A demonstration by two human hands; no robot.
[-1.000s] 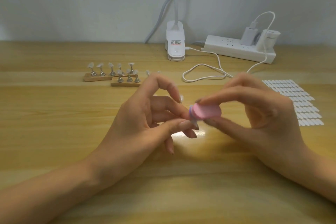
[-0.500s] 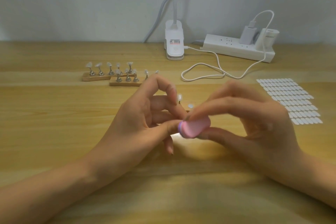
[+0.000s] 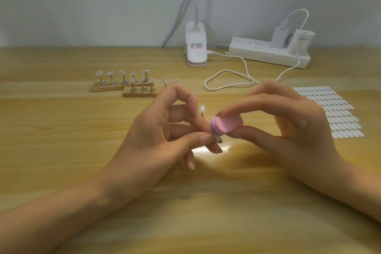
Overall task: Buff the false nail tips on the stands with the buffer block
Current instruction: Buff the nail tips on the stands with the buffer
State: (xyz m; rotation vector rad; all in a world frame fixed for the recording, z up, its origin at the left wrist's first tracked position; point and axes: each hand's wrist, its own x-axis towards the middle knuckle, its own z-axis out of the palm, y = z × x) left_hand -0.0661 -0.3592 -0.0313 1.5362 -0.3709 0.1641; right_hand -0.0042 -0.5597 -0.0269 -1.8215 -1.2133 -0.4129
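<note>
My right hand [image 3: 288, 128] pinches a small pink buffer block [image 3: 227, 125] with a purple end between thumb and fingers, just above the table's middle. My left hand [image 3: 160, 136] has its thumb and middle finger pinched together right at the block's purple end. The nail tip they hold is almost wholly hidden. One clear nail tip on a thin peg [image 3: 202, 109] stands just behind my left fingers. Two wooden stands [image 3: 107, 87] [image 3: 142, 94] with several clear nail tips on metal pegs sit at the back left.
A white clip lamp [image 3: 195, 47] and a white power strip [image 3: 268, 53] with a charger and looping cable [image 3: 228, 80] lie at the back. A sheet of white oval stickers [image 3: 329, 111] lies to the right. The table is light wood.
The buffer block dipped lower against my left fingertips half a second ago and has now come back up and slightly right. My left hand has barely shifted.
</note>
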